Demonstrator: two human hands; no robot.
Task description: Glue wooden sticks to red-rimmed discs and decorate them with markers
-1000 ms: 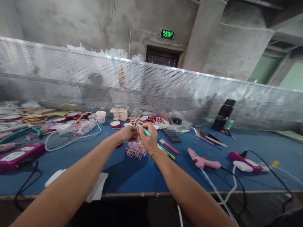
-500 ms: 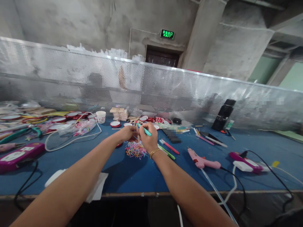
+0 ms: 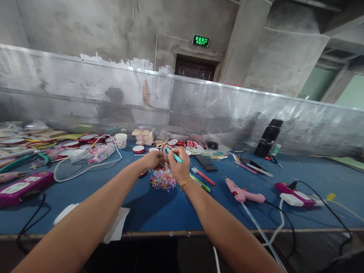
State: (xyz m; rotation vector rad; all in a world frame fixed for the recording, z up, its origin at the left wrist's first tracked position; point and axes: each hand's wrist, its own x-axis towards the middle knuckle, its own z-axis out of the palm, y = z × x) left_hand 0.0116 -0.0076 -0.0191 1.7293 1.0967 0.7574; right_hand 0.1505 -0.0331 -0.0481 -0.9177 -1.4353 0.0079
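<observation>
Marker (image 3: 176,157) in turquoise, grasped by the right hand (image 3: 181,164), slants toward a small pale stick (image 3: 164,154) that the left hand (image 3: 156,160) pinches roughly upright above a blue counter (image 3: 148,218). Whether the marker's tip touches the stick is too small to tell, as is any mark made so far. Work on this piece looks under way and unfinished, since both hands grip their things. Just below, nearer the wearer, lies a heap of colourful little bands (image 3: 163,181), loose and seemingly unused. A pink marker (image 3: 204,176) and a green marker (image 3: 200,183) lie right of the hands; a pink glue gun (image 3: 241,194) rests farther right, untouched.
</observation>
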